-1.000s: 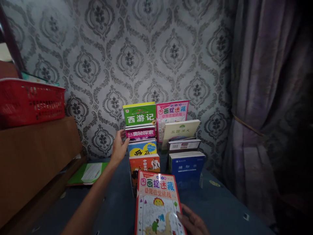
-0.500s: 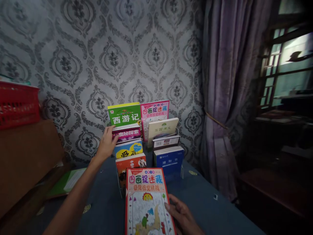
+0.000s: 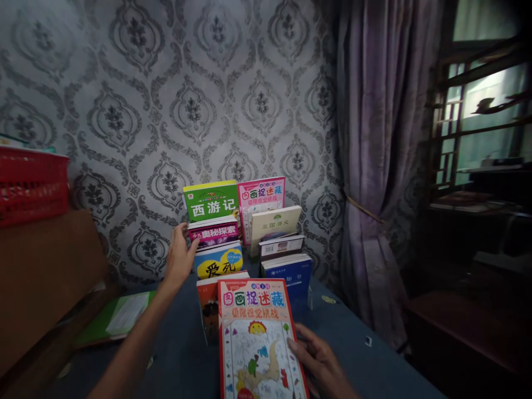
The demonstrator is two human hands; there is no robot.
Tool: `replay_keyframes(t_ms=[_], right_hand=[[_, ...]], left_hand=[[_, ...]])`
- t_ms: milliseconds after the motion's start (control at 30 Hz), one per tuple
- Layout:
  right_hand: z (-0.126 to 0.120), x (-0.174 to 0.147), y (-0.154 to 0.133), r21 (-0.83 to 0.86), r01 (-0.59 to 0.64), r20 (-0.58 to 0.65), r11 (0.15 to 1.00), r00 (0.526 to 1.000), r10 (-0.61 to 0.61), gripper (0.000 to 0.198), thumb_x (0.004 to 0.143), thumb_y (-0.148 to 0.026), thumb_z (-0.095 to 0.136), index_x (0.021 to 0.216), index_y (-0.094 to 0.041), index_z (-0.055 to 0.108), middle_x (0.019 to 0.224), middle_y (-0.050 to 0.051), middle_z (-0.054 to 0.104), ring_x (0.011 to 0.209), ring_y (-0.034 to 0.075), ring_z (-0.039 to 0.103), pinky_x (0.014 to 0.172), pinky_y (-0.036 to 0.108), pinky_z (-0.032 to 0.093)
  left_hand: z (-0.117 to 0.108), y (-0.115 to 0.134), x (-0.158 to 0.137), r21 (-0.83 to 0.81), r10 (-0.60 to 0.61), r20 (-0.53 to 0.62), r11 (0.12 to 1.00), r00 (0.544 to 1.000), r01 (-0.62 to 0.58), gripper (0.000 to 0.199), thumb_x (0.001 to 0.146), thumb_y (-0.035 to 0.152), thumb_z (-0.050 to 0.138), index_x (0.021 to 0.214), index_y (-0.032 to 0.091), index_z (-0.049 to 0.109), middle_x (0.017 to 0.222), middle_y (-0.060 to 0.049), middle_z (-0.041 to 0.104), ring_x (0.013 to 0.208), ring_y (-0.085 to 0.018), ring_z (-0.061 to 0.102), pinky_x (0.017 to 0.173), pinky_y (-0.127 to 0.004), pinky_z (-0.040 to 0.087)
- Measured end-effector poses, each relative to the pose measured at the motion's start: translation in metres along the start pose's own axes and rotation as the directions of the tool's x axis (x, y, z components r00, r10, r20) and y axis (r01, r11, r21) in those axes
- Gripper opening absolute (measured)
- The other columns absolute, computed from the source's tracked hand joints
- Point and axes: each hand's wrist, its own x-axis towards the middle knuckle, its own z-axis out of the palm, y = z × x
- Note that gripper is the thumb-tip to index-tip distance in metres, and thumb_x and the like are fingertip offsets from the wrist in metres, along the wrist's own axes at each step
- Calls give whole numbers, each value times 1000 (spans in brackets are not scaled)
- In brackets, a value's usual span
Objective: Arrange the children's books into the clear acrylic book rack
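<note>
My right hand (image 3: 318, 354) grips the right edge of a red-bordered picture book (image 3: 261, 332) with a sun and animals on its cover, thumb on the front. The book is tilted and its lower end is cut off by the frame. My left hand (image 3: 180, 255) is at the left edge of a magenta book (image 3: 218, 233), thumb at the front and fingers curled behind the edge. Behind it stands a green book (image 3: 211, 202). In front stand a yellow-and-blue book (image 3: 218, 263) and an orange book (image 3: 208, 302), the latter partly hidden by the picture book.
A second row holds a pink book (image 3: 261, 194), a cream book (image 3: 276, 221) and a blue book (image 3: 288, 277). A red basket (image 3: 33, 183) sits on a cardboard box (image 3: 45, 266) at left, near a green book lying flat (image 3: 120, 318). A purple curtain (image 3: 374, 138) hangs at right.
The picture book in my right hand has moved slightly up and right, covering more of the orange and blue books. My left hand stays at the magenta book's edge. The view has shifted slightly.
</note>
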Motion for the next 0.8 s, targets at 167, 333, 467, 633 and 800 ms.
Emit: replay_keyframes(t_ms=[167,333,467,633,800], right_hand=[[5,1,13,34,-8,46,999,999,6,68,64,-73,73,101,-17,66,59,1,63,36,5,41,32,14,23],[6,0,24,39,-19,15,999,1000,18,70,62,-75,73,99,-16,66,57,-1,61,35,4,38,32,14,22],[1,0,26,58,-32,-17,998,999,33,73,60,-77,73,101,-17,66,55,-2,60,35,5,38,32,14,22],[-1,0,26,75,-44,1,996,999,45,73,62,-74,74,107,-17,67,54,-3,58,36,3,36,33,14,24],[-1,-1,27,85,-42,6,995,999,41,71,63,-73,74,105,-16,66,57,-1,62,37,4,38,33,13,23]], left_hand=[[-4,6,-13,-26,-71,62,997,996,73,41,89,29,55,128,20,45,113,-11,63,100,-25,65,88,-44,54],[-5,5,-42,2,-65,41,998,997,65,42,92,33,50,131,19,43,121,-14,59,114,-27,60,98,-49,51],[-5,10,-82,220,117,59,967,991,-127,36,95,29,46,129,19,49,128,-16,54,125,-31,51,104,-55,45],[5,28,-96,450,283,107,841,953,-301,31,93,17,46,122,16,58,140,-22,46,136,-38,41,108,-63,37],[35,72,-51,391,421,203,793,884,-468,37,93,11,46,128,17,57,141,-19,49,135,-32,43,111,-53,38]])
